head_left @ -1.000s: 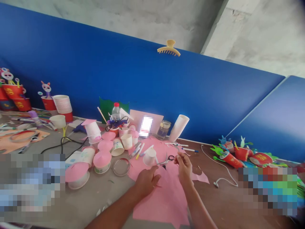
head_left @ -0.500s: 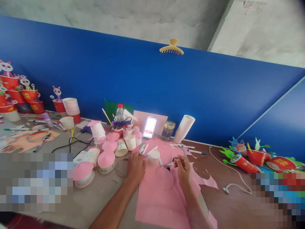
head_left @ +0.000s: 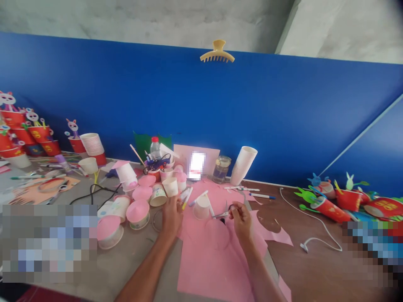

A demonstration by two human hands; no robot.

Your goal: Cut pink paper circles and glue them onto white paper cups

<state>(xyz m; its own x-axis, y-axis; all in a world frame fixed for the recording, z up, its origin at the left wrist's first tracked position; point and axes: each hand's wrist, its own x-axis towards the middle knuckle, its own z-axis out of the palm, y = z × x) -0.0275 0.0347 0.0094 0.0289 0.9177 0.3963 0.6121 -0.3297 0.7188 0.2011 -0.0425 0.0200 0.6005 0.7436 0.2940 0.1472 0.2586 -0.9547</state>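
My right hand (head_left: 241,216) grips a pair of scissors (head_left: 224,213) by the handles, blades pointing left over the pink paper sheet (head_left: 214,256). My left hand (head_left: 172,214) is closed on a yellow marker (head_left: 187,199) at the left edge of the pink sheet, beside a clear tape ring (head_left: 156,219). A small white paper cup (head_left: 201,206) stands upside down between the two hands. Several more markers lie just beyond the left hand.
Pink-capped white cups (head_left: 137,213) cluster to the left with a black cable (head_left: 91,193). A white cup stack (head_left: 243,165), jar (head_left: 221,169) and water bottle (head_left: 154,148) stand by the blue partition (head_left: 201,109). Red craft cups (head_left: 327,207) and a white cable (head_left: 315,235) lie right.
My left hand moved from the pink sheet up and left to the markers and closed on a yellow one. My right hand kept hold of the scissors. The view shifted slightly.
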